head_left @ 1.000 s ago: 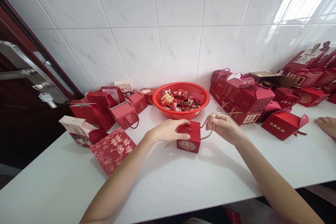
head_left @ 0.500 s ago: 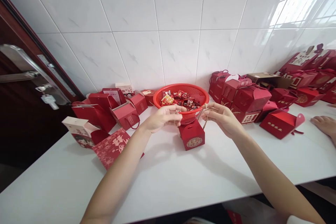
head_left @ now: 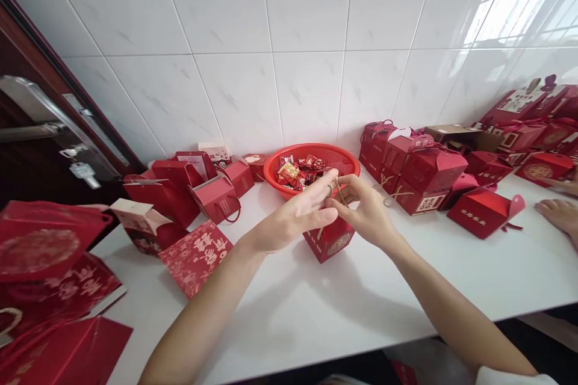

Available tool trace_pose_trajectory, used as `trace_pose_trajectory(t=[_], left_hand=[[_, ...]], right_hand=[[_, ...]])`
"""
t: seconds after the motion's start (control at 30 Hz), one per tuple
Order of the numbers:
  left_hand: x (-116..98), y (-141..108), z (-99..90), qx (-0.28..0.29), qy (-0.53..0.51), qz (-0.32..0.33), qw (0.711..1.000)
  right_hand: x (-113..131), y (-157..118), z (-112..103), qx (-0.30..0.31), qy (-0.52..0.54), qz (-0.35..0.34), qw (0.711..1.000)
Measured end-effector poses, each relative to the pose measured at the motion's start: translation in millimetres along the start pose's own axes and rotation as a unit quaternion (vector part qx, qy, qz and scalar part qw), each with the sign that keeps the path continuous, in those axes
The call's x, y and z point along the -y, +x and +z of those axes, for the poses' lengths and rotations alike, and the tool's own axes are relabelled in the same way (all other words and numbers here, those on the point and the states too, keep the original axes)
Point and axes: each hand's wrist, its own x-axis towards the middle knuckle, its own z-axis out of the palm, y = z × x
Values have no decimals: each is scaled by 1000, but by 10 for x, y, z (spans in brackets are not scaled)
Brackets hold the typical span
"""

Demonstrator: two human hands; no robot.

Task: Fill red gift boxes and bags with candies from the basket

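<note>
**Wall and room:** white marbled ceramic wall tiles [head_left: 235,54] run the full width behind the counter, with window light reflected at upper right [head_left: 510,6].

**Far left:** a dark wooden door [head_left: 40,156] with a steel lever handle [head_left: 31,114] and a hanging key tag [head_left: 81,171]. In the lower-left foreground, a pile of red printed gift bags [head_left: 45,277] overlaps the counter edge.

**Surface:** a white countertop [head_left: 289,325] carries everything below.

**Left group:** red handled paper boxes [head_left: 165,192], a pale photo-printed box [head_left: 144,225] and a red calligraphy card [head_left: 196,255].

**Centre:** a red plastic mesh basket [head_left: 271,175] against the wall holds wrapped sweets [head_left: 298,171]. Just in front of it, a red gift box [head_left: 338,245] stands on the countertop beneath the hands. A twine cord [head_left: 338,189] rises from it. The left hand [head_left: 298,210] and right hand [head_left: 365,210] nearly meet above the box, each pinching the cord between its fingertips.

**Right group:** a stack of red boxes [head_left: 419,174] tied with twine, a kraft-brown box [head_left: 451,135] and an open red box [head_left: 485,210]. More red boxes [head_left: 537,171] line the wall. A second person's hand [head_left: 560,216] rests on the counter at the right edge.
</note>
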Motion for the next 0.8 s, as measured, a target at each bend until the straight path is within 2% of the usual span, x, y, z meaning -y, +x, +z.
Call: trace_pose_trajectory(t=[0.13,0.23,0.37,0.47,0.53,0.67,0.8], left_hand=[[-7,-13,67,23,45,9,999],[4,-24,97,40,52,20,998],[22,-47,78,47,67,21,996],[35,-42,30,36,64,18,997],[38,-27,0,29,54,10,998],[30,5,-24,34,40,-24,998],[33,22,-17,34,41,-35,998]], right_hand=[[0,-49,24,-18,-27,0,999],[-13,-71,-79,-83,-33,-20,996],[-85,-103,-465,-230,-23,-32,972],[-185,-166,-870,-356,-7,-18,934],[-279,-223,-1131,-417,0,-4,909],[-551,-297,-1518,-455,2,12,890],[-878,-272,-1661,-489,-15,77,869]])
